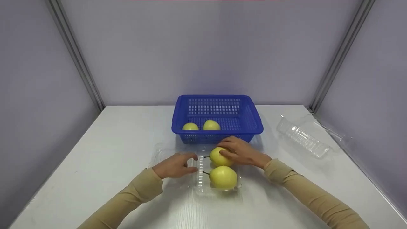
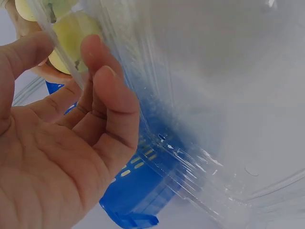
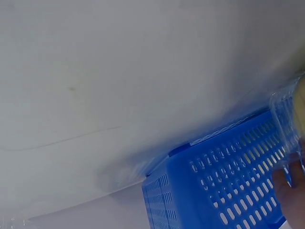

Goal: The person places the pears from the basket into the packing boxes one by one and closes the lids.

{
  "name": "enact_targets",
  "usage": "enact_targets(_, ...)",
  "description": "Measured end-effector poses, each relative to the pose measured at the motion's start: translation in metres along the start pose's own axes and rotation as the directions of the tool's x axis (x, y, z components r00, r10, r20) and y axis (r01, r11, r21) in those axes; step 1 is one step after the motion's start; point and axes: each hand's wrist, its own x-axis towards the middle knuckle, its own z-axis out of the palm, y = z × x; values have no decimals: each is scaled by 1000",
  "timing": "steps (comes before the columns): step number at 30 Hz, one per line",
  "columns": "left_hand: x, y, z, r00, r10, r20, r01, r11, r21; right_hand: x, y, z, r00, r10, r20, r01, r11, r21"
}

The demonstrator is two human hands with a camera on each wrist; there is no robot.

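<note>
Your right hand (image 1: pixel 240 151) has its fingers curled over the far pear (image 1: pixel 217 159), gripping it inside the clear container (image 1: pixel 200 171); the near pear (image 1: pixel 223 178) sits just beside it, no hand on it. Both stems point left, toward the container's ridged strip. Your left hand (image 1: pixel 175 166) is at that strip's left side, thumb and index spread apart, other fingers loosely bent, nothing visibly gripped; the left wrist view puts clear plastic right by the fingertips, contact can't be told. More clear plastic spreads out under and behind that hand. Blue basket (image 1: pixel 217 132) stands directly behind the container, two more pears in it, left one (image 1: pixel 190 127) and right one (image 1: pixel 211 125), both near its front wall. Second clear container (image 1: pixel 303 140) lies off to your right on the white table (image 1: pixel 95 165). Right wrist view catches only part of your fingers, at its edge.
</note>
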Motion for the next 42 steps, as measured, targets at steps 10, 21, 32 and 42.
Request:
enact_targets(10,-7,-1,-2,999,-5,38,7,999,-53,-19,-5,-6,991,15,-132,-9,999,46)
enact_targets(21,-26,-22,-20,992,-124,17,125,992,-11,-26,-14,-13,964,239,-117,-228,968,104)
enact_targets(32,-48,-49,-25,960,-179,-214,242,916,320,-20,-22,-15,956,290,-52,-276,944,179)
enact_targets(42,-55,-66,-33,932,-347,-102,359,922,147,-25,-21,-19,961,278,-11,-268,936,226)
